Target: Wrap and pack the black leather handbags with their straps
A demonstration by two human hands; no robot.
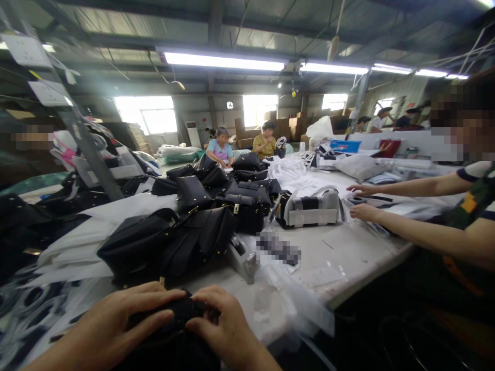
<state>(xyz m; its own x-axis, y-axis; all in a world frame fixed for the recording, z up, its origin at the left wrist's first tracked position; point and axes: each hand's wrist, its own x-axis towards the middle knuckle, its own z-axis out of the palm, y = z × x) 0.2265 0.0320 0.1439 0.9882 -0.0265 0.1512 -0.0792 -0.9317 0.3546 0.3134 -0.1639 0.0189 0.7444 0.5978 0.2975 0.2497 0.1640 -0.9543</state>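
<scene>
The long pale counter [320, 250] runs forward and rightward from the fingers. Just beyond them heaps a pile of black bags [201, 234], with white sheets [104, 221] off to the left. Directly beneath and between the fingers is a black item [174, 337], probably another bag. It looks light and pliable, with a smooth, slightly slippery face that could scuff; its upper edge seems the best place to take hold. The left hand [112, 312] lies along that edge, forefinger stretched, thumb apart; whether it grips I cannot tell. The right hand [228, 319] curls in opposite, thumb and forefinger seemingly pinching a bit of the edge. Ahead and right of the fingers sits a partly wrapped bag [313, 211]; nearer stands a grey dispenser-like tool [244, 257]. The item's lower part is lost in shadow and cut off by the frame, and the right fingertips' contact is hard to make out.
</scene>
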